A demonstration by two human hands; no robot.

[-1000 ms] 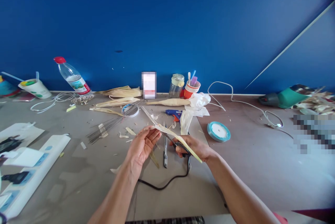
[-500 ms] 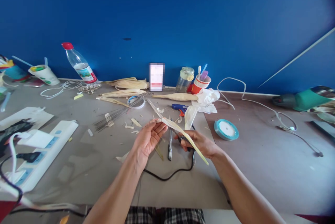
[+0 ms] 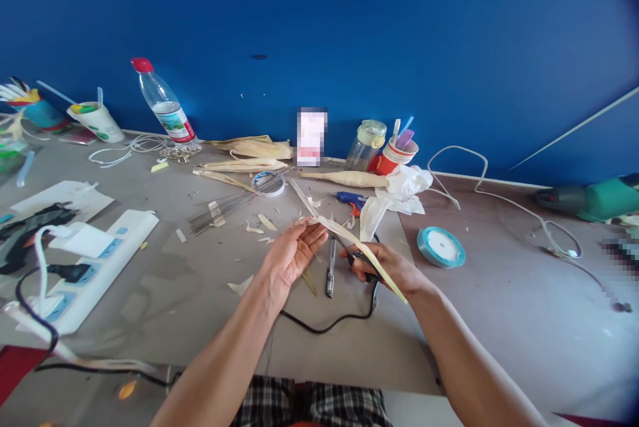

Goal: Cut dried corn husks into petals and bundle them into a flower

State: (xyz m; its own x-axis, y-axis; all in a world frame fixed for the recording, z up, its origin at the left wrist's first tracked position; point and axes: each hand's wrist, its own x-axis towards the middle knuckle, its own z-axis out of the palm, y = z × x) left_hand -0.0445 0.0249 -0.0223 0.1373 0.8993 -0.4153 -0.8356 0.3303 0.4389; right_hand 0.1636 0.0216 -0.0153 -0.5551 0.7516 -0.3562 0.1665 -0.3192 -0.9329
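Corn-husk strip, by the look of it, arched between my hands on the near side of the blue glue gun. I judged it almost weightless: papery, springy in its curve but hardly stiff, dry enough to grip well, and likely to split lengthwise under a hard twist. It seemed best held flat between fingertips near an end, not by the narrow yellowish tip that hung free.

My left hand, palm up, nearer than the glue gun and to its left, pinched the strip lightly at its far end. My right hand, nearer than the glue gun and slightly to its right, was wrapped around the dark handles of the scissors; whether their blades were parted beneath the strip I couldn't tell.

Just beyond the glue gun lay a tapering husk bundle, matte and straw-coloured; to the gun's right was crumpled white sheeting, thin and soft-looking. Left of the gun spread slim, straight wires. Nearer than it lay a slender, smooth-barrelled pen, and to its near right a squat, pale-blue ribbon roll.
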